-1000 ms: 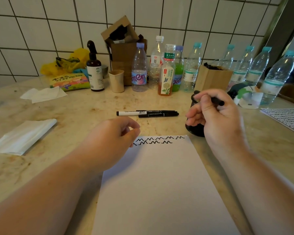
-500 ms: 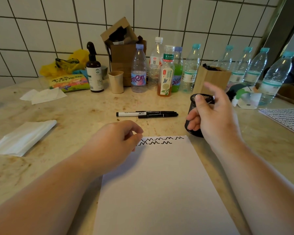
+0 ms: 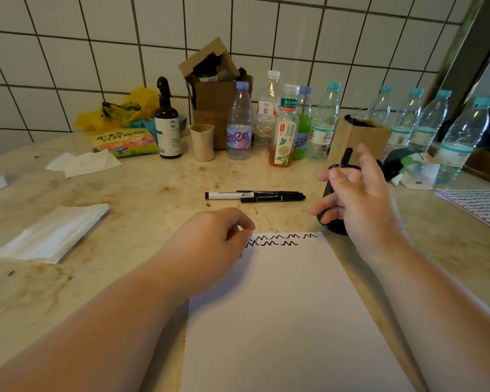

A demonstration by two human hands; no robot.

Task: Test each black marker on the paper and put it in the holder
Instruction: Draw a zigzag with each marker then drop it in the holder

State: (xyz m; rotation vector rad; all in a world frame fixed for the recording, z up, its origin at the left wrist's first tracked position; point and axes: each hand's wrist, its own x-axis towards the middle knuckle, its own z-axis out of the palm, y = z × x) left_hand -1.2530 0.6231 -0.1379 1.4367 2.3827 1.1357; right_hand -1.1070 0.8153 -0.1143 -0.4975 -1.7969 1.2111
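A white sheet of paper lies in front of me, two rows of black zigzag marks along its top edge. My left hand rests on the paper's top left corner with fingers loosely curled, holding nothing. My right hand hovers with fingers spread in front of the black mesh holder. One black marker stands in the holder, its end sticking out above my fingers. Beyond the paper lie two markers side by side: one with a white barrel and a black one.
Several plastic bottles line the tiled wall, beside a cardboard box, a paper cup and a brown spray bottle. Folded tissue lies at left. A sheet covered in scribbles sits at right.
My right hand held a black marker over the holder, then let it go into the holder and spread its fingers. The left hand stayed on the paper's corner.
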